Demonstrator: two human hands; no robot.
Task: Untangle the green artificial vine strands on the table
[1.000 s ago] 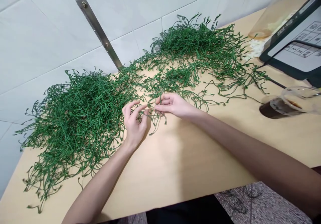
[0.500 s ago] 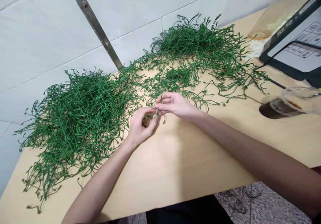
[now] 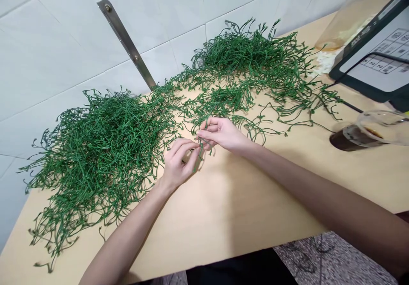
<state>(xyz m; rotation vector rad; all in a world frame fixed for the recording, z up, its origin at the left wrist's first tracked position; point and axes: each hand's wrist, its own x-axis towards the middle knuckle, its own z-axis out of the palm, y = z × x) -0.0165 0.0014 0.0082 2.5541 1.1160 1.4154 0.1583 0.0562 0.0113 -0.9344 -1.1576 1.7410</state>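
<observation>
My left hand (image 3: 179,162) and my right hand (image 3: 225,135) meet fingertip to fingertip just above the table. Both pinch a thin green cord (image 3: 201,147), part of which dangles below the fingertips. Whether it is one piece or more I cannot tell, as the fingers cover much of it. Left of my left hand spreads a large tangled heap of green cords (image 3: 105,148) with small knot-like ends. Beyond my right hand lies another heap of green cords (image 3: 246,53), with looser strands (image 3: 223,99) between it and my fingers.
The light wooden table (image 3: 198,234) backs onto a tiled wall (image 3: 64,46) with a metal strip (image 3: 128,44) leaning across it. A plastic cup of dark drink (image 3: 354,136), a dark-framed panel (image 3: 377,55) and a clear container (image 3: 341,16) stand on the right.
The fingers of my left hand have drawn closer together. More of the green cord shows hanging between the two hands. The heaps look unchanged.
</observation>
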